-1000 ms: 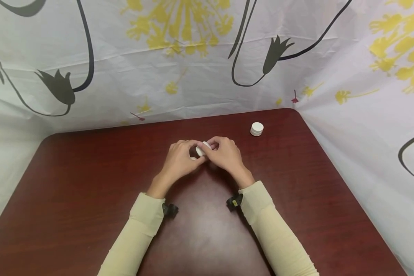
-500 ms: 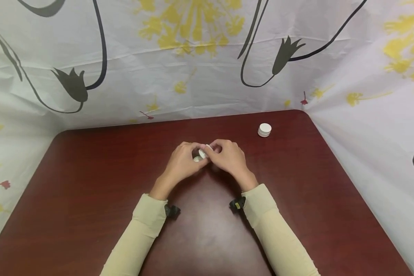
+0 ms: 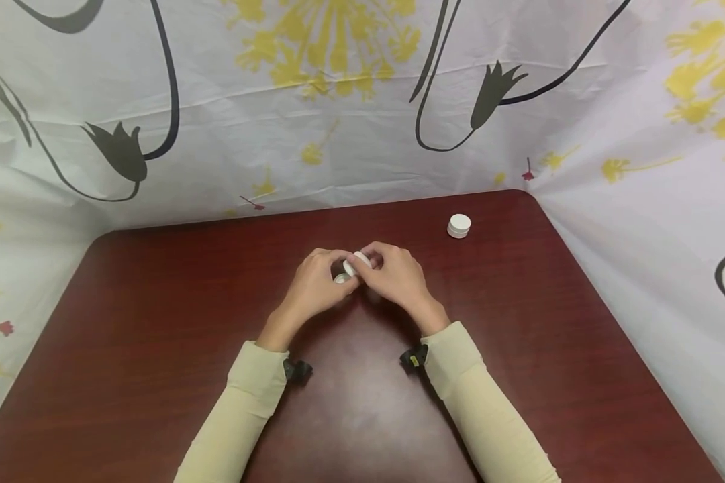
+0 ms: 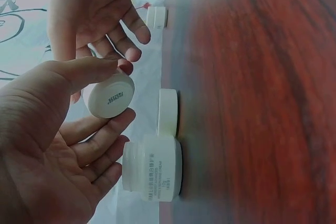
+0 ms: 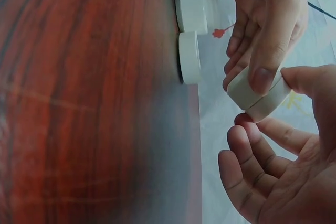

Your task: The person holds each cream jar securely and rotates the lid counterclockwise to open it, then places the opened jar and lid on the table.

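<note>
A small white cream jar (image 5: 257,98) is held up between both hands, with a seam between its two halves. My left hand (image 3: 314,285) pinches the half whose printed flat base (image 4: 111,98) faces the left wrist camera. The thumb and index finger of my right hand (image 3: 399,275) grip the other half. Below them on the table stands a second white jar (image 4: 160,169), its threaded neck uncovered and grey print on its side. A loose white lid (image 4: 168,111) lies right beside that jar; in the head view this pair is mostly hidden by the hands.
Another white jar (image 3: 459,226), closed, stands near the far right corner of the dark red wooden table (image 3: 157,322). A white curtain (image 3: 350,147) with printed flowers hangs along the table's back and sides.
Both hands stay together at nearly the same spot, still holding the jar. Their fingers shift slightly around it and its tilt alters a little. The head view has swung slightly.
</note>
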{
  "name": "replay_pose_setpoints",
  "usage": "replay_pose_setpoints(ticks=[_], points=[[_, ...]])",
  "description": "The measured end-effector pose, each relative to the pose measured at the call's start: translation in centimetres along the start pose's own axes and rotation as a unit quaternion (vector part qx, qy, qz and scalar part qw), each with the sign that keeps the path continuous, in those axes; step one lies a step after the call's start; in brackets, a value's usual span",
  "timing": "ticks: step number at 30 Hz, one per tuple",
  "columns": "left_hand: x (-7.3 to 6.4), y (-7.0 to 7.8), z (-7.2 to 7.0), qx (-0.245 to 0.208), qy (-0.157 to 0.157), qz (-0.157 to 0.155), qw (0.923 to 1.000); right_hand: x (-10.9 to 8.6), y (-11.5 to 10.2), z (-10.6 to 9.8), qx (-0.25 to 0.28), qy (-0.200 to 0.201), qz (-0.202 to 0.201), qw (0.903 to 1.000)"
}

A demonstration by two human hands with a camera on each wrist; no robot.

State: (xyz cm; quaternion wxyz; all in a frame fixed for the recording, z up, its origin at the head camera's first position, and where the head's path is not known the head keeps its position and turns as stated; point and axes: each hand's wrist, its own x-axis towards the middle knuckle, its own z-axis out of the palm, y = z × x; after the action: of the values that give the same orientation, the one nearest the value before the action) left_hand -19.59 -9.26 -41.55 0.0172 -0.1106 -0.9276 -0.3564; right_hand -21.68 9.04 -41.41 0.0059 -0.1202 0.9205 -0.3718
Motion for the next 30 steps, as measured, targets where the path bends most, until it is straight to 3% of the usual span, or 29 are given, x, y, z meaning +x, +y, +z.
replay_pose_setpoints(ticks=[19,30], points=[[-0.03,0.01,-0.42,-0.003,0.003,-0.001,1.0000,0.09,0.05,-0.31,0.035,-0.021,-0.013,0.9991],[-0.17,0.05,-0.27,0.002,0.011,0.017,0.9998,-0.21,-0.16,-0.55,0.001,-0.003,0.015,0.9999]])
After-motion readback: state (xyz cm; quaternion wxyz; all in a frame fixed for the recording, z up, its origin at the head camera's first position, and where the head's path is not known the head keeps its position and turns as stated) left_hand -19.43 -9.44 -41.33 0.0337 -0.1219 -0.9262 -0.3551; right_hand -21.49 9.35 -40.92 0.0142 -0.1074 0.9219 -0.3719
